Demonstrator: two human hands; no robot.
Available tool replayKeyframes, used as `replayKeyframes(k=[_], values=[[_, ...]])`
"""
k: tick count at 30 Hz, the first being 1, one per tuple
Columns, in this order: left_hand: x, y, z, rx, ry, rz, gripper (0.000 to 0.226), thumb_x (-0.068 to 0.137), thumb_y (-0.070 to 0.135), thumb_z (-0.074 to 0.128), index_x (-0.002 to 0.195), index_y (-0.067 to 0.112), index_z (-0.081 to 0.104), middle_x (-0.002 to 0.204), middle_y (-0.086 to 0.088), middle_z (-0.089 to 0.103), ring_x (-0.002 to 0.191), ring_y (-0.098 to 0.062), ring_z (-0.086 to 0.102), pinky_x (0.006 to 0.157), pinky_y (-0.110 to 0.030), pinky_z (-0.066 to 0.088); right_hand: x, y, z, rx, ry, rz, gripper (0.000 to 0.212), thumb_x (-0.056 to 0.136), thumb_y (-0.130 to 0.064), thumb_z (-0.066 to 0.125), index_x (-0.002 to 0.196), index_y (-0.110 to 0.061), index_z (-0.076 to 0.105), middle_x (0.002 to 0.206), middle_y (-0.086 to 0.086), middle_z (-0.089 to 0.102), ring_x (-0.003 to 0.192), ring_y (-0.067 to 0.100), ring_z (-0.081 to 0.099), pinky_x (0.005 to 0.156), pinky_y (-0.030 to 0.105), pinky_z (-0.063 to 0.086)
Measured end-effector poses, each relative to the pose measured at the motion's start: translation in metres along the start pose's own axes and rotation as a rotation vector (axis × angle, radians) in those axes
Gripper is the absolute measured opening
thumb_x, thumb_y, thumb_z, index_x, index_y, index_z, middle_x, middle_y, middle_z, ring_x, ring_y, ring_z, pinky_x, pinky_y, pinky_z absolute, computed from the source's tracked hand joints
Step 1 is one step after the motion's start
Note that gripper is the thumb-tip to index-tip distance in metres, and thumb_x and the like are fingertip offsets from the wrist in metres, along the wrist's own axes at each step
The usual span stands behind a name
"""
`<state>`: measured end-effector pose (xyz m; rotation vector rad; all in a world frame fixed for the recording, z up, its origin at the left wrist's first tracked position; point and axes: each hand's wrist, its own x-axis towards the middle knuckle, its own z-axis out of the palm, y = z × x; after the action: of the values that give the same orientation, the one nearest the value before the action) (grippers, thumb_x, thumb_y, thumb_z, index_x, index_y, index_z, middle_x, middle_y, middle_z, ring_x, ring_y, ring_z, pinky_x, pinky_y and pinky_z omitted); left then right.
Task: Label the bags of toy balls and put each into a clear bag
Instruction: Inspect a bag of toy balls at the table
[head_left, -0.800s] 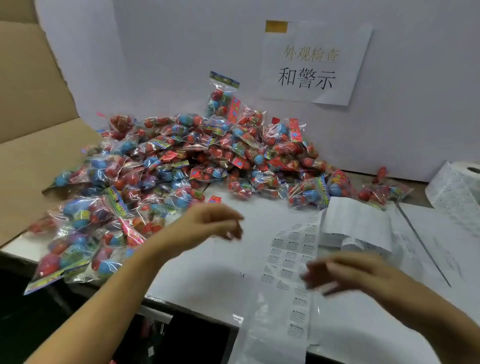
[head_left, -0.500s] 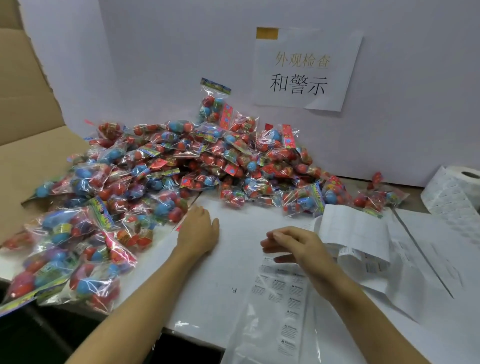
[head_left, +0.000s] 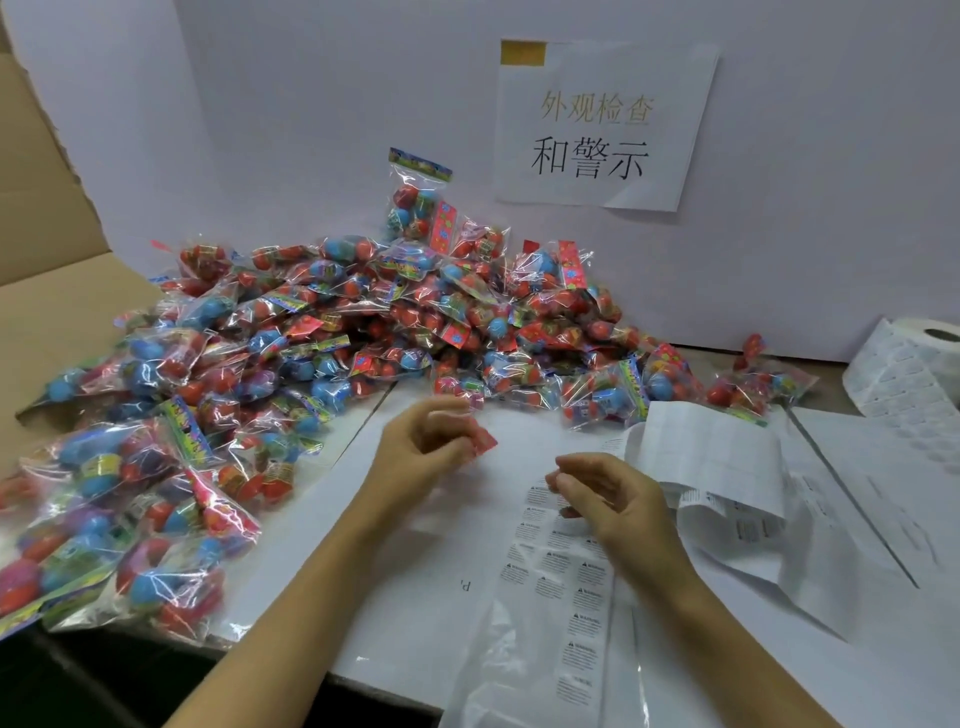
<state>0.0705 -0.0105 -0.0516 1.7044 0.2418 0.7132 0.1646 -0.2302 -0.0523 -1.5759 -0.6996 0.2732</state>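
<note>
— Left hand (head_left: 423, 447)?
— Raised just above the white table (head_left: 415, 561), fingers curled round a small red piece of packaging (head_left: 480, 442) (too blurred to name further).
— Right hand (head_left: 610, 499)?
— Beside it, slightly apart, fingers loosely curled with thumb and forefinger drawn together; impossible to tell whether anything is pinched there.
— Underneath?
— A long white strip of small printed warning labels (head_left: 563, 577), running from under the right hand toward the table's near edge, lying on a flat clear plastic bag (head_left: 498, 639).
— And the toys?
— Heaped in a big pile of clear cellophane bags of red and blue toy balls (head_left: 322, 343), spread from the table's left edge to the white back wall, one bag propped upright against that wall.
— Further right?
— A curled white sheet of label backing paper (head_left: 711, 452) just beyond the right hand, a white roll of labels (head_left: 914, 364) at the far right edge, and a white paper sign with Chinese characters (head_left: 602, 124) taped to the wall. Brown cardboard (head_left: 47, 249) at the far left.
</note>
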Motion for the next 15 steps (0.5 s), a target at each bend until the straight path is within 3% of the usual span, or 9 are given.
replayKeyframes(k=[2, 5, 8, 10, 12, 15], values=[[0.0, 0.008, -0.005, -0.27, -0.02, -0.109, 0.04, 0.082, -0.007, 0.075, 0.099, 0.029, 0.078, 0.099, -0.008, 0.079, 0.093, -0.023, 0.075, 0.067, -0.033, 0.061, 0.0, 0.0, -0.001, -0.044, 0.007, -0.025, 0.035, 0.086, -0.031, 0.078, 0.118, -0.038, 0.067, 0.114, -0.018, 0.072, 0.104, 0.004, 0.068, 0.085, 0.022, 0.057], [0.0, 0.012, -0.007, -0.454, -0.131, -0.208, 0.035, 0.074, -0.002, 0.076, 0.097, 0.023, 0.08, 0.1, -0.014, 0.078, 0.089, -0.027, 0.076, 0.064, -0.035, 0.061, 0.002, -0.004, 0.005, -0.142, -0.092, -0.053, 0.072, 0.07, -0.061, 0.08, 0.135, -0.055, 0.048, 0.138, -0.032, 0.052, 0.121, -0.009, 0.053, 0.096, 0.015, 0.046], [0.003, 0.022, -0.002, -0.485, -0.21, -0.219, 0.036, 0.078, -0.005, 0.078, 0.103, 0.02, 0.078, 0.104, -0.018, 0.076, 0.093, -0.03, 0.075, 0.071, -0.035, 0.063, 0.009, -0.008, 0.016, -0.163, -0.174, -0.102, 0.085, 0.065, -0.067, 0.078, 0.14, -0.055, 0.038, 0.144, -0.025, 0.049, 0.132, -0.01, 0.044, 0.109, 0.02, 0.038], [0.006, 0.034, 0.001, -0.509, -0.286, -0.193, 0.036, 0.077, 0.002, 0.078, 0.106, 0.024, 0.078, 0.106, -0.014, 0.077, 0.095, -0.029, 0.075, 0.075, -0.034, 0.062, 0.013, -0.016, 0.02, -0.261, -0.206, -0.149, 0.089, 0.064, -0.07, 0.078, 0.142, -0.052, 0.038, 0.143, -0.029, 0.046, 0.134, -0.01, 0.04, 0.109, 0.016, 0.033], [0.009, 0.046, 0.002, -0.562, -0.402, -0.181, 0.045, 0.071, 0.017, 0.091, 0.112, 0.029, 0.077, 0.11, -0.012, 0.077, 0.096, -0.026, 0.075, 0.078, -0.032, 0.061, 0.018, -0.023, 0.019, -0.368, -0.232, -0.221, 0.08, 0.064, -0.068, 0.081, 0.135, -0.05, 0.049, 0.135, -0.034, 0.05, 0.13, -0.009, 0.042, 0.104, 0.009, 0.033], [0.013, 0.054, 0.008, -0.623, -0.449, -0.227, 0.064, 0.061, 0.038, 0.097, 0.119, 0.025, 0.074, 0.115, -0.013, 0.075, 0.098, -0.027, 0.074, 0.077, -0.034, 0.062, 0.024, -0.031, 0.018, -0.226, -0.31, -0.15, 0.04, 0.071, -0.048, 0.086, 0.105, -0.034, 0.073, 0.104, -0.013, 0.074, 0.099, 0.008, 0.067, 0.089, 0.03, 0.054]])
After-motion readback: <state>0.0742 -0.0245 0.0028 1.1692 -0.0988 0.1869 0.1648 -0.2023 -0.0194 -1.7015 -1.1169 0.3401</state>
